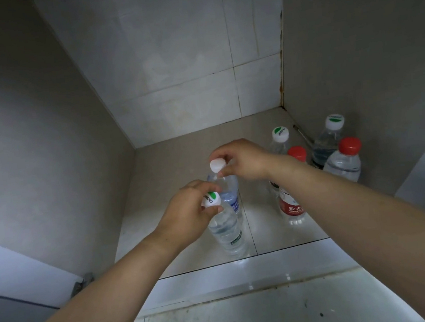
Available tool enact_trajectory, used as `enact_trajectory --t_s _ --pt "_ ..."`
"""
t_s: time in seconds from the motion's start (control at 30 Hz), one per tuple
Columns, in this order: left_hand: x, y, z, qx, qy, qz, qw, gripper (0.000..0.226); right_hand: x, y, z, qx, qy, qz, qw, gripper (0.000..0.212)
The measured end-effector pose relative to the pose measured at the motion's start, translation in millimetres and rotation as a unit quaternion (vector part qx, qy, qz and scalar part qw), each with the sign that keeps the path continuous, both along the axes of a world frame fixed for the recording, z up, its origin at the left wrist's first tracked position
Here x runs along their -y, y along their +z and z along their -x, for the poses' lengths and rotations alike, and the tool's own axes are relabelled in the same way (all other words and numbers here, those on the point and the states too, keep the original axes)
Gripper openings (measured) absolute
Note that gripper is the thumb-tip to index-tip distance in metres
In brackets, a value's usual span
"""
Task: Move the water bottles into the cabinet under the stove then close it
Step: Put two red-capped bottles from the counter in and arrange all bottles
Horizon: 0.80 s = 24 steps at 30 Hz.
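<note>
Altogether six water bottles stand upright on the tiled cabinet floor (pixel 174 160), and two hands reach in from the lower part of the frame. The left hand (pixel 188 214) pinches the green-and-white cap of the nearest bottle (pixel 227 233), at centre, its fingers clenched around the cap. The right hand (pixel 243 160) grips the plain white cap of a blue-labelled bottle (pixel 232 193) just behind the first; the two bottles stand touching or nearly so. At right of centre sit the other four: a red-capped, red-labelled bottle (pixel 292 204), a green-logo-capped bottle (pixel 279 140) behind it, another green-logo-capped bottle (pixel 329 137) nearest the right wall, and a second red-capped bottle (pixel 345 161) in front of that one.

The right forearm crosses over the red-labelled bottle and hides its shoulder and part of the bottle behind it. The left hand covers the neck of the nearest bottle. Print on the labels is too small to read.

The cabinet is walled by grey panels at left and right and a tiled back wall (pixel 173 59) in the upper centre. The left half of the floor lies bare, and a raised tile sill (pixel 245 271) runs along the front edge below the bottles. A door edge with a hinge (pixel 83 280) shows at lower left.
</note>
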<state>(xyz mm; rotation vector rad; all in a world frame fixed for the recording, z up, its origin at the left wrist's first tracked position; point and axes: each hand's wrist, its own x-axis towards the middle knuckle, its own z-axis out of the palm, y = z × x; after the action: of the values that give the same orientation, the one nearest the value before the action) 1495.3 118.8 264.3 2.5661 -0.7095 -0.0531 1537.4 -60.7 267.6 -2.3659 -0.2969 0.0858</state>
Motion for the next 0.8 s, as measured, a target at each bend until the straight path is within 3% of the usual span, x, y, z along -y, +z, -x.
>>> enact_trajectory --t_s 0.17,0.37,0.5,0.7,0.8 --pt "2.7 3.3 -13.5 0.018 0.017 0.012 1.000 0.032 25.9 10.9 0.4 0.058 -0.067 -0.006 0.996 0.022" --pt "12.7 0.7 -23.5 0.017 0.023 0.024 0.999 0.032 37.4 5.9 -6.8 0.063 -0.089 0.136 0.985 0.016" --pt "19.2 -3.8 -26.2 0.006 0.015 0.028 0.999 0.032 49.2 2.5 -3.9 0.065 -0.130 0.151 0.978 0.029" --pt "37.1 -6.5 -26.7 -0.001 -0.021 0.038 0.999 0.033 61.1 8.0 12.2 0.090 -0.114 0.157 0.977 0.052" --pt "47.8 -7.2 -25.5 -0.004 -0.035 0.040 0.999 0.033 75.5 8.3 33.2 0.143 -0.126 0.126 0.974 0.047"
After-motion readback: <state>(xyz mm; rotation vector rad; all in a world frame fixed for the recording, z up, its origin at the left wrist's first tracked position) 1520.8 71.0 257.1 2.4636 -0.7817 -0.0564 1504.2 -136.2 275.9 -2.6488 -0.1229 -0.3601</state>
